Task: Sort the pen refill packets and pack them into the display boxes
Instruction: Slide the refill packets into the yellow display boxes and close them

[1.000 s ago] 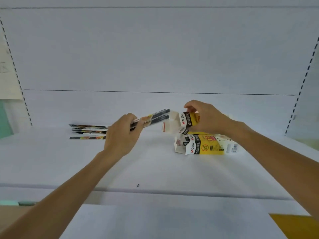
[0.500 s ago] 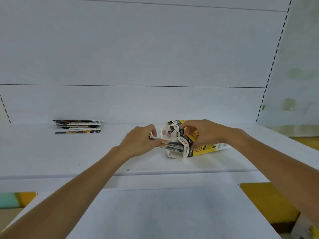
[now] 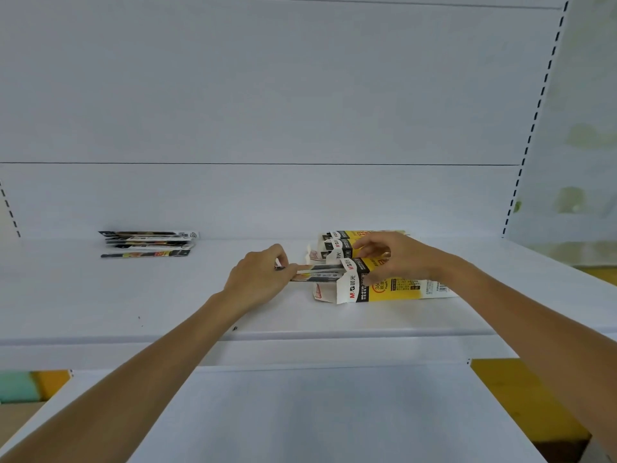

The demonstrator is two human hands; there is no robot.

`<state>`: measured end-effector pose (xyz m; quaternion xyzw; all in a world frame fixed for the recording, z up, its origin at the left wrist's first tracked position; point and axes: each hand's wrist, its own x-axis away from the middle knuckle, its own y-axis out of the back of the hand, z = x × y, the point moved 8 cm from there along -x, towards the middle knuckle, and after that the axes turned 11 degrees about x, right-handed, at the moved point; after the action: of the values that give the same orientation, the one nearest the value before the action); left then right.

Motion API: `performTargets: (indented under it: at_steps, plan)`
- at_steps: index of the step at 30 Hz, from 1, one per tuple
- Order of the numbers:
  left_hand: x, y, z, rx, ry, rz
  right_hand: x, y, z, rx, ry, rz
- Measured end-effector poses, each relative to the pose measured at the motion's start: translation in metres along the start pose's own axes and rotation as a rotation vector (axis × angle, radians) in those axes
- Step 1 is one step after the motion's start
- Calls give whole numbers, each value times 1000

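On shelf: box lies flat, mouth facing left; spare stack well apart, far left. Grips: right hand holds box top; left hand pinches packets, tips inside mouth. Best: slide level, flap clear, bundle squared.

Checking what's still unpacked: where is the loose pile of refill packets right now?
In the head view, the loose pile lies back-left on the shelf, by the back panel, apart from the left hand and the display boxes.

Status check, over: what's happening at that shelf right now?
Left hand grips refill packets, tips in the open front display box. Right hand holds that box. Loose packet stack lies apart; nothing in the way.
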<state>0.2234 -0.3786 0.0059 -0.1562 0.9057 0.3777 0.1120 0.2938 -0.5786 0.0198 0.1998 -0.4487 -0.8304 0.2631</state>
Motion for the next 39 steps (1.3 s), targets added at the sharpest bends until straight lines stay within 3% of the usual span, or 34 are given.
performTargets:
  at_steps: [2,4,6,9,14,19,22,25,28,31,35,39]
  plan:
    - [2,-16,-1,103,-3,193,-3,1,-1,6,7,2]
    - [5,-31,-9,29,-79,345,-7,0,0,16,17,7]
    - [2,-33,-17,-70,-179,331,-10,-2,1,29,32,19]
    - [-6,-27,-27,11,-204,270,-13,-5,4,34,57,32]
    - [-10,-51,-39,84,-218,413,-12,-6,4,17,67,9]
    - [-21,-58,-35,105,-147,437,-12,-6,0,-2,75,-3]
    - [-20,-44,-29,67,-160,387,-16,-5,-2,-11,75,-14]
    - [-22,-22,-14,107,-180,229,-21,-6,-2,-16,71,-57]
    - [-25,-9,13,69,-44,119,-27,-7,-2,19,76,-94]
    - [-26,-10,26,-24,48,114,-26,-7,0,52,78,-138]
    - [-21,-15,16,34,-25,129,-11,-2,14,406,196,-293]
    - [-14,-13,12,126,-92,106,3,11,5,686,224,-330]
